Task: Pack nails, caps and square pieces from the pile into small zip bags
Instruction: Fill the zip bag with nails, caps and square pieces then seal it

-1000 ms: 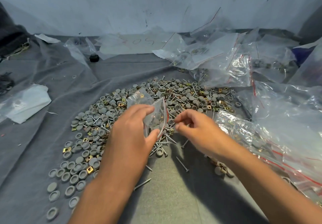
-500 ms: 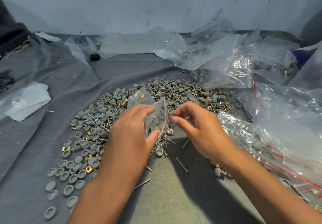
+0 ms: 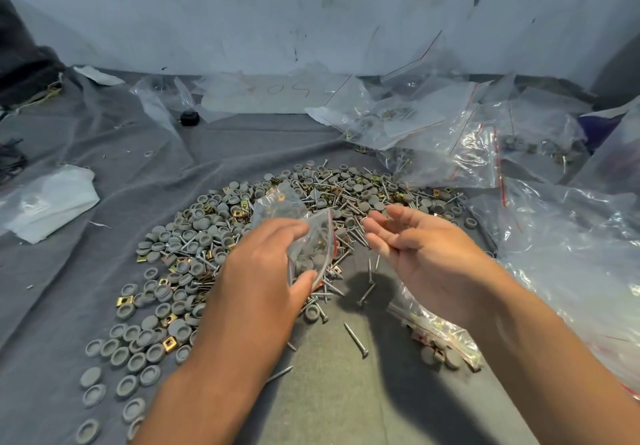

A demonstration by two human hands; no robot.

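Head view: our left hand (image 3: 263,271) pinched the bag (image 3: 313,244) mouth-up over the pile (image 3: 311,202); our right hand (image 3: 426,254) hovered beside it, fingers loose, holding nothing. Best, we judged, to keep that mouth wide before dropping nails (image 3: 355,339) in.

A single head-worn wide-angle view looks forward and down from close above the pile (image 3: 277,237) on the grey cloth (image 3: 104,174), with both forearms entering from the near edge and the wall (image 3: 311,12) far behind.
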